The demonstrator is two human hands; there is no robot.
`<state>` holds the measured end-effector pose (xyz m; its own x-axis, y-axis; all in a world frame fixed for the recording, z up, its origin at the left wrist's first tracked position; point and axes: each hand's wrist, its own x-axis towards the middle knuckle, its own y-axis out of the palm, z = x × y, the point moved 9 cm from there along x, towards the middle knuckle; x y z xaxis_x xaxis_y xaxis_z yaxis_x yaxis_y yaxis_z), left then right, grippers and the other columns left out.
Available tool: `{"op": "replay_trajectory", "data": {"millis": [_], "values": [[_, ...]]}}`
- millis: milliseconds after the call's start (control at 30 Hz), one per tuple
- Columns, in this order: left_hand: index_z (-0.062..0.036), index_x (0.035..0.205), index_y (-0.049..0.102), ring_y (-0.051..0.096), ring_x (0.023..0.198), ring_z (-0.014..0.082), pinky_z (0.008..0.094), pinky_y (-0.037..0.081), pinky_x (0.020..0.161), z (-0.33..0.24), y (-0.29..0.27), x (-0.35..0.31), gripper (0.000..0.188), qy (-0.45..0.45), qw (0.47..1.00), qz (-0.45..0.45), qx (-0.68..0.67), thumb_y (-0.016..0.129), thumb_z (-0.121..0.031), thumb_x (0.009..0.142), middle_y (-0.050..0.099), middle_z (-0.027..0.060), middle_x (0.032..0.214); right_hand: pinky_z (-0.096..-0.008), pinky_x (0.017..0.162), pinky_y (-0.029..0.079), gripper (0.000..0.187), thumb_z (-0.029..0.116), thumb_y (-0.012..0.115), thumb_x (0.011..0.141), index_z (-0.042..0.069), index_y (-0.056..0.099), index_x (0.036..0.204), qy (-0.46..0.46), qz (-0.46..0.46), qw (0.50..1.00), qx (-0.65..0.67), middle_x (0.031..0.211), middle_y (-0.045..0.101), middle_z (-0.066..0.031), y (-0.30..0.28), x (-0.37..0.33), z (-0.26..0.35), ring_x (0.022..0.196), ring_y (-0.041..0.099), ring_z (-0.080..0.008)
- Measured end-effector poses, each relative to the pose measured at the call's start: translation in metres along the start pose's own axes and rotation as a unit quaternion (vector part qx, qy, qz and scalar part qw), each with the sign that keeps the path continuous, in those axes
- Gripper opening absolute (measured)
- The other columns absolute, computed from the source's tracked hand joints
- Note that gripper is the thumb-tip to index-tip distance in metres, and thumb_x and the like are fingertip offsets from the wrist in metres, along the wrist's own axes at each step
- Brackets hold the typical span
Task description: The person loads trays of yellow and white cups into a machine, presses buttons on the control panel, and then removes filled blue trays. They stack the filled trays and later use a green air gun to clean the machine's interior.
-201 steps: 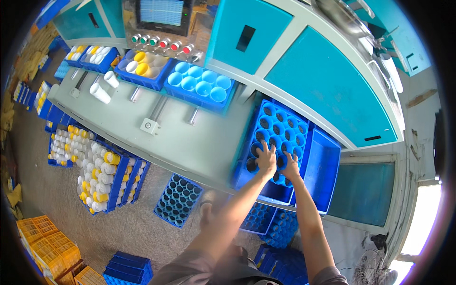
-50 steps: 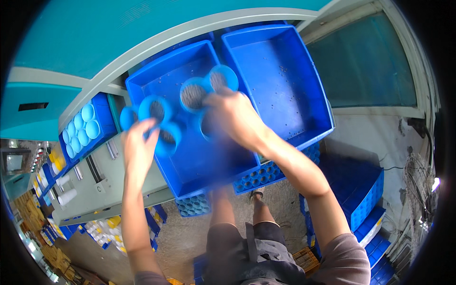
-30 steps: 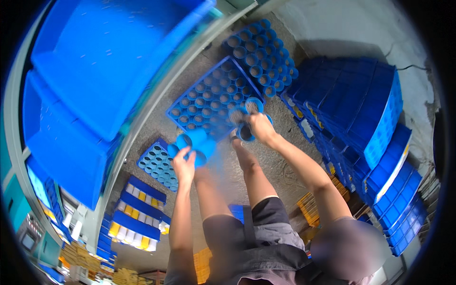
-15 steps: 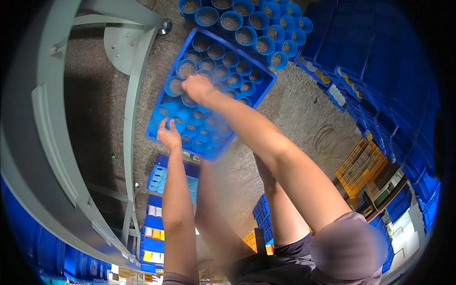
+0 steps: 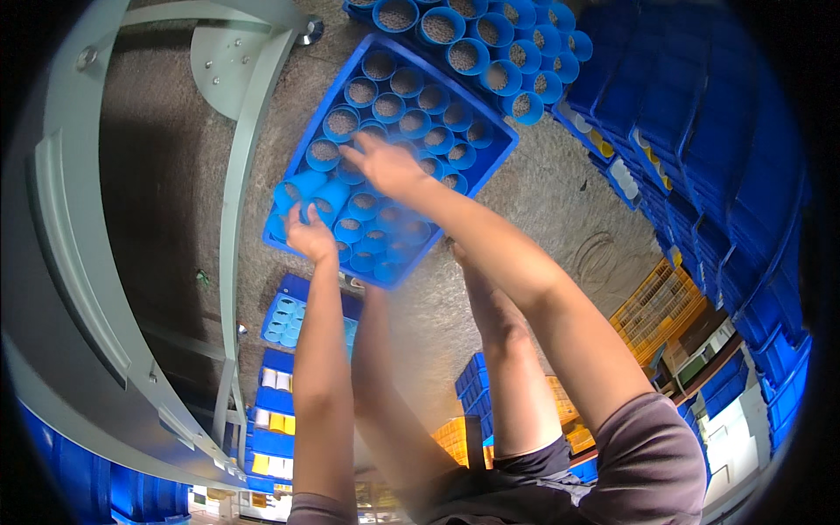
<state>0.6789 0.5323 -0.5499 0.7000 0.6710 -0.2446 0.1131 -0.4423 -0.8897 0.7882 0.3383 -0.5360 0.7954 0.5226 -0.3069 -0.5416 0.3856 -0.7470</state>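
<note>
A blue rectangular crate point(image 5: 492, 166) on the floor holds rows of blue cups filled with small greyish-brown pellets. At its left side my left hand point(image 5: 311, 234) has thumb and fingers closed at the lower part of a tilted blue cup point(image 5: 329, 198). Against that cup leans another tilted blue cup point(image 5: 302, 185); both stick up above their neighbours. Over the middle rows is my right hand point(image 5: 389, 166), its fingers stretched apart and nothing in them. Just beyond its fingertips stands an upright pellet-filled cup point(image 5: 323, 152). My right palm and forearm hide some cups beneath.
More pellet-filled blue cups point(image 5: 464, 56) stand beyond the crate. Grey metal framework point(image 5: 241, 175) rises on the left. Stacked blue crates point(image 5: 691, 149) line the right, with a yellow crate point(image 5: 658, 297) near them. A small blue tray of light-blue cups point(image 5: 284, 319) sits nearer on the left.
My right hand has let go of a cup's rim, spread its fingers and drawn slightly right. My left hand stays at the tilted cup. The whole view has shifted a little.
</note>
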Motion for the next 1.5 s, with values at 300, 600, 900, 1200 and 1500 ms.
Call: {"op": "replay_trajectory", "data": {"millis": [300, 600, 900, 1200, 1500], "values": [[-0.0101, 0.130, 0.058, 0.059, 0.109, 0.0419, 0.0478, 0.050, 0.092, -0.018, 0.025, -0.017, 0.049, 0.020, 0.986, 0.131, 0.097, 0.073, -0.014, 0.083, 0.053, 0.0248, 0.130, -0.0435, 0.093, 0.053, 0.052, 0.003, 0.055, 0.085, 0.009, 0.049, 0.136, 0.107, 0.172, 0.979, 0.009, 0.139, 0.045, -0.0225, -0.030, -0.154, -0.057, 0.121, 0.055, -0.0378], [-0.0112, 0.145, 0.043, 0.052, 0.124, 0.0375, 0.0444, 0.044, 0.103, -0.030, 0.047, -0.023, 0.066, 0.130, 0.941, 0.305, 0.071, 0.070, -0.018, 0.086, 0.051, 0.0190, 0.139, -0.0471, 0.084, 0.054, 0.043, 0.011, 0.057, 0.090, 0.009, 0.051, 0.132, 0.135, 0.191, 0.972, -0.036, 0.125, 0.056, -0.0181, -0.057, -0.217, -0.056, 0.103, 0.062, -0.0402], [0.0014, 0.116, 0.064, 0.060, 0.111, 0.0375, 0.0437, 0.048, 0.095, -0.114, -0.167, -0.090, 0.034, 0.178, 0.954, 0.173, -0.169, 0.068, -0.009, 0.083, 0.064, 0.0211, 0.117, -0.0492, 0.073, 0.053, 0.038, 0.003, 0.060, 0.085, 0.006, 0.056, 0.122, 0.074, 0.115, 0.990, 0.030, 0.103, 0.063, -0.0196, -0.151, -0.189, 0.087, 0.088, 0.064, -0.0414], [0.0000, 0.127, 0.056, 0.054, 0.119, 0.0368, 0.0442, 0.044, 0.100, -0.095, -0.577, -0.060, 0.068, 0.208, 0.966, -0.146, 0.054, 0.081, -0.035, 0.075, 0.062, 0.0199, 0.121, -0.0349, 0.062, 0.054, 0.016, 0.001, 0.070, 0.084, 0.004, 0.064, 0.099, -0.116, 0.047, 0.980, 0.152, 0.089, 0.064, -0.0126, -0.313, -0.120, 0.387, 0.074, 0.066, -0.0265], [-0.0024, 0.089, 0.067, 0.070, 0.074, 0.0356, 0.0441, 0.055, 0.066, -0.053, -0.529, -0.007, 0.021, 0.162, 0.959, 0.214, 0.089, 0.057, -0.020, 0.084, 0.070, 0.0213, 0.080, -0.0387, 0.082, 0.053, 0.020, 0.012, 0.068, 0.084, 0.001, 0.068, 0.101, -0.248, -0.021, 0.950, 0.190, 0.101, 0.068, -0.0204, -0.254, 0.110, 0.669, 0.095, 0.067, -0.0360]]}}
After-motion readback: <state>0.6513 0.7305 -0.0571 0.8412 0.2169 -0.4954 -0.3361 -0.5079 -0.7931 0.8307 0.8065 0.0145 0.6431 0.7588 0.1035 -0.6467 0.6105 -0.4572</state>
